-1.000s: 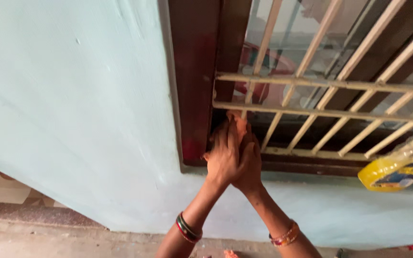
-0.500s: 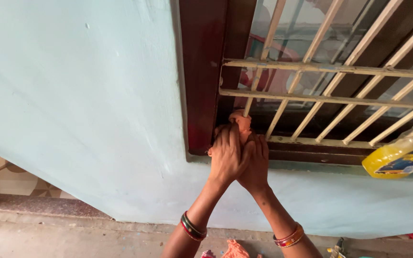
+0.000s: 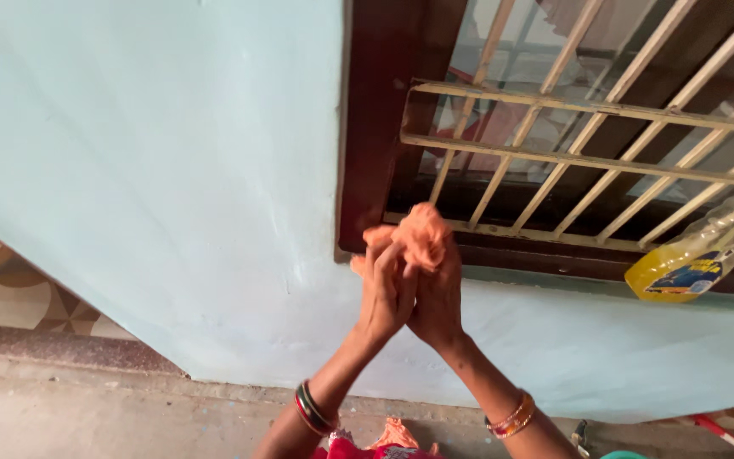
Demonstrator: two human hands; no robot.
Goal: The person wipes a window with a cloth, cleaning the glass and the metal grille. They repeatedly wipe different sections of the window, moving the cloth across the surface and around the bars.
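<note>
Both hands were pressed together around an orange cloth (image 3: pixel 418 234), the left hand (image 3: pixel 386 289) and right hand (image 3: pixel 437 297) palm to palm with the fingers curled over it, so that the cloth bunched up out of the top of the grip. It sat just below the lower left corner of the window, in front of the brown frame (image 3: pixel 375 127) and free of the cream grille (image 3: pixel 554 161).

The cloth looked soft and light, limp enough to crumple into a wad. It would take any shape the fingers gave it and would not slip much. A full-fist hold on the bunched middle seemed best, since loose ends would flop.

Beyond the hands ran the pale blue wall (image 3: pixel 172 153). A clear bottle (image 3: pixel 698 259) with yellow liquid lay tilted on the sill to the right.

Half a second earlier the hands had been higher and pushed against the frame's corner, with the cloth tucked in at the foot of a bar and mostly hidden. Now they had come away from the window, and far more of the cloth showed.
</note>
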